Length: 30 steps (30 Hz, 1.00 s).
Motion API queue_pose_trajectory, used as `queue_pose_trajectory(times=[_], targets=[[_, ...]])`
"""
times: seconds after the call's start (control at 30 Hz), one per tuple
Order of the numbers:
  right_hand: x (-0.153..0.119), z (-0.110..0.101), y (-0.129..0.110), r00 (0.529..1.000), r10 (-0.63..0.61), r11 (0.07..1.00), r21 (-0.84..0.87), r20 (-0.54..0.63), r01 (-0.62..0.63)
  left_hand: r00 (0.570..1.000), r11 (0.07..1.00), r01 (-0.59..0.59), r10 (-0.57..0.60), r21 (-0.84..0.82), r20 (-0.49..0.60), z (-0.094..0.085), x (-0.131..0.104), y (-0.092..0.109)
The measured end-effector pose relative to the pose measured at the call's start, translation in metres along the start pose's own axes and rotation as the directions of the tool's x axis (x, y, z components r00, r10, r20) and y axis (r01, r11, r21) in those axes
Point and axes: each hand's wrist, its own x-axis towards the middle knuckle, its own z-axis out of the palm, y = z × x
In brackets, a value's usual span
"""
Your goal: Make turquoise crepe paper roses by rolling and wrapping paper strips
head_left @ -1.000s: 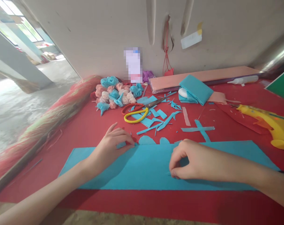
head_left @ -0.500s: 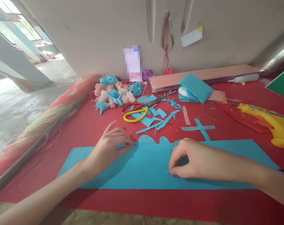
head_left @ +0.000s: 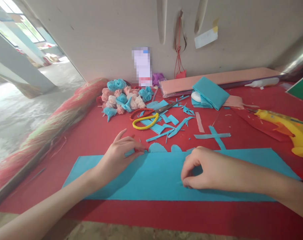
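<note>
A long sheet of blue crepe paper [head_left: 151,176] lies flat across the red table in front of me. At its far edge, my left hand [head_left: 122,150] has thumb and forefinger closed on the paper, with the other fingers loosely raised. My right hand [head_left: 199,168] rests over the middle of the sheet, thumb and fingers pinched together on its surface; a small crease shows beside the fingertips. Between the hands, rounded blue paper pieces [head_left: 157,147] poke out past the far edge. What lies right under the fingertips is mostly hidden.
Scissors [head_left: 151,120] lie among blue paper scraps [head_left: 178,128]. Paper roses [head_left: 122,98] are heaped at back left. A folded blue paper packet [head_left: 210,93] sits near a long pink paper pack [head_left: 216,81]. A yellow glue gun [head_left: 289,126] lies at right.
The view has shifted very slightly. Both hands stay in nearly the same place on the blue crepe paper, with the left fingertips moved only a touch.
</note>
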Motion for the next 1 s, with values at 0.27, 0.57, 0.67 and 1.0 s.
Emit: queue_pose_trajectory(times=[0.27, 0.57, 0.67, 1.0], targets=[[-0.0016, -0.0014, -0.0016, 1.0, 0.001, 1.0, -0.005, 0.008, -0.001, 0.997, 0.996, -0.068, 0.07, 0.066, -0.02, -0.0017, -0.0021, 0.0022], [-0.0012, -0.0016, -0.0013, 1.0, -0.003, 1.0, -0.01, 0.011, 0.003, 0.992, 0.987, -0.126, 0.128, 0.096, -0.016, -0.0049, -0.0013, 0.0022], [-0.0011, -0.0015, -0.0012, 1.0, -0.005, 1.0, -0.011, 0.016, 0.005, 0.989, 0.982, -0.138, 0.144, 0.126, -0.04, -0.0047, -0.0025, 0.0014], [-0.001, -0.0012, -0.0008, 1.0, -0.006, 1.0, -0.007, 0.019, 0.006, 0.993, 0.984, -0.104, 0.111, 0.147, -0.042, -0.003, -0.003, 0.0029]])
